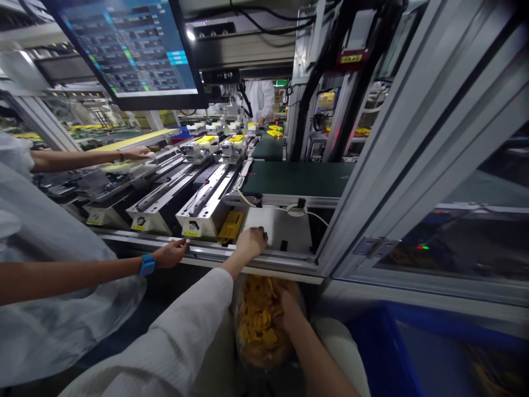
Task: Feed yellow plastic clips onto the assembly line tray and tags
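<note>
My left hand (253,242), fingers curled, rests at the metal front rail over a white plate (285,229). Whether anything is inside those fingers is hidden. Just left of it lies a flat yellow plastic piece (231,226), beside the end of a white linear rail unit (202,212). Below the bench edge, a clear plastic bag (264,358) full of small yellow plastic parts (256,317) sits between my legs. My right hand (289,311) reaches into the bag, its fingers bent around some of the yellow parts; the fingertips are partly hidden.
A co-worker's hand with a blue wristband (147,265) is at the rail to the left; their other hand (138,153) is farther back. A green conveyor belt (297,177) lies ahead. A metal frame post (397,138) and a blue bin (372,342) stand right. A monitor (136,49) hangs upper left.
</note>
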### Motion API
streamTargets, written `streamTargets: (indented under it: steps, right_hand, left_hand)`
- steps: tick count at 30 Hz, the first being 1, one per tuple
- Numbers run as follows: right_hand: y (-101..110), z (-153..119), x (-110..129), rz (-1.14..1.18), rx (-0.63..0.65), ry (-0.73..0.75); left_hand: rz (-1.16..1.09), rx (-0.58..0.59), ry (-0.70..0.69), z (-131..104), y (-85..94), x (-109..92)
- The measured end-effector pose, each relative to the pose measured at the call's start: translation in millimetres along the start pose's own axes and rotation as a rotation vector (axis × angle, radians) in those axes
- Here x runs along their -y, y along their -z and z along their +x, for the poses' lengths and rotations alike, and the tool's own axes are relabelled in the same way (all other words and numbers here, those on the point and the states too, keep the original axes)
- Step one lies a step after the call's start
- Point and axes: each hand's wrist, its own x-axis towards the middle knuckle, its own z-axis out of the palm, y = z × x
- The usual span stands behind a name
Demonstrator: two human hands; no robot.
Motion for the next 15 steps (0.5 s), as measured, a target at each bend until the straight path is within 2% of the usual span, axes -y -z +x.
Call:
streamTargets:
  steps: [4,13,15]
  right_hand:
    - [2,3,0,0.038,-0.008,-0.063]
    - [1,-4,10,0.076,0.085,-0.135]
    - [2,-5,10,0.06,0.129,-0.104]
  left_hand:
    - [0.0,0.0,0.003,-1,0.0,-1]
    - [-0.003,0.006,0.004,0,-0.5,0]
    - [-0.005,0.007,0.001,0,-0.4,0]
